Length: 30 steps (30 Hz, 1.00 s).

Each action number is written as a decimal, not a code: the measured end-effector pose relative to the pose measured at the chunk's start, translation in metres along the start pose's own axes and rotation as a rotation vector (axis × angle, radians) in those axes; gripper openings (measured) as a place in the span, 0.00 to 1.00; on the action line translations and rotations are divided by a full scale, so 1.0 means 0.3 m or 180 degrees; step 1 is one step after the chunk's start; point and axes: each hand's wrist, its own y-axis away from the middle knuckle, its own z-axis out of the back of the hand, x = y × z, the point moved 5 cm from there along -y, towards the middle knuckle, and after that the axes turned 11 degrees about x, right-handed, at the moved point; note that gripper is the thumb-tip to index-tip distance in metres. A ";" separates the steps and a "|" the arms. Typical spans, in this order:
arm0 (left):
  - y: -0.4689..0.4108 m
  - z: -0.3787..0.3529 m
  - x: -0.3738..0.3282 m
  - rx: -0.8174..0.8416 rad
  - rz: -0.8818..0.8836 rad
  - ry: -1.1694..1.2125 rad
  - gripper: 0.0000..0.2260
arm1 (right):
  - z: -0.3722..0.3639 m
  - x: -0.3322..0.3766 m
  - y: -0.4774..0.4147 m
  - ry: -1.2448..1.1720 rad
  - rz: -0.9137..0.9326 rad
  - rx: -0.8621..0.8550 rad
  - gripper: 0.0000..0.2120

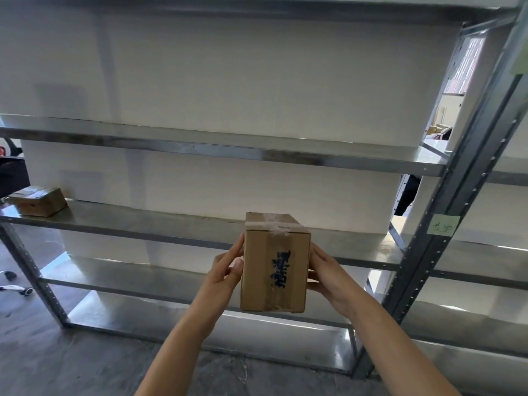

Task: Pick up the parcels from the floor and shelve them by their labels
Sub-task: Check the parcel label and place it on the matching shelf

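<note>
A brown cardboard parcel [275, 264], taped on top and marked with dark handwritten characters on its near face, is held upright in front of the metal shelving unit [200, 227]. My left hand [228, 267] presses its left side and my right hand [325, 270] its right side. The parcel's far top edge overlaps the front edge of the middle shelf. Whether its base rests on anything I cannot tell. A second, flatter cardboard parcel [37, 200] lies on the same shelf at the far left.
A green paper label [443, 224] with handwriting is stuck on the right upright post [468, 172]. Another shelf unit continues to the right. White wall panels stand behind the shelves. Grey concrete floor [71, 361] lies below, with a chair base [17, 288] at the left.
</note>
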 end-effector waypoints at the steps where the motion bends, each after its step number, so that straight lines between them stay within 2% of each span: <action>1: -0.003 0.005 -0.005 -0.0093 -0.0013 0.0044 0.21 | -0.002 -0.002 -0.001 -0.0062 0.0039 0.0019 0.18; 6: -0.023 0.022 0.037 -0.0330 0.0153 0.0455 0.18 | -0.004 -0.013 -0.010 -0.0099 0.0224 0.0104 0.19; 11: -0.018 0.013 0.043 -0.0719 0.0094 0.1053 0.13 | 0.013 -0.014 -0.012 -0.0087 0.0359 0.0178 0.22; 14: -0.019 0.018 0.042 -0.0846 0.0063 0.1179 0.14 | 0.012 -0.009 -0.009 -0.0252 0.0459 0.0210 0.27; 16: -0.020 0.020 0.043 -0.0865 0.0039 0.1199 0.16 | 0.000 -0.010 -0.007 -0.0331 0.0482 0.0264 0.29; 19: -0.019 0.008 0.044 -0.0776 -0.0089 0.1114 0.19 | -0.011 -0.020 -0.006 -0.0436 0.0515 0.0215 0.27; 23: -0.018 -0.008 0.058 -0.0667 -0.0190 0.1126 0.19 | -0.004 -0.030 -0.014 -0.0337 0.0499 0.0130 0.35; 27: -0.010 0.000 0.070 -0.0684 -0.0134 0.1091 0.17 | 0.011 -0.035 -0.028 -0.0230 0.0442 0.0090 0.28; 30: -0.009 0.011 0.084 -0.0764 -0.0073 0.1123 0.09 | 0.011 -0.044 -0.029 -0.0190 0.0391 0.0101 0.22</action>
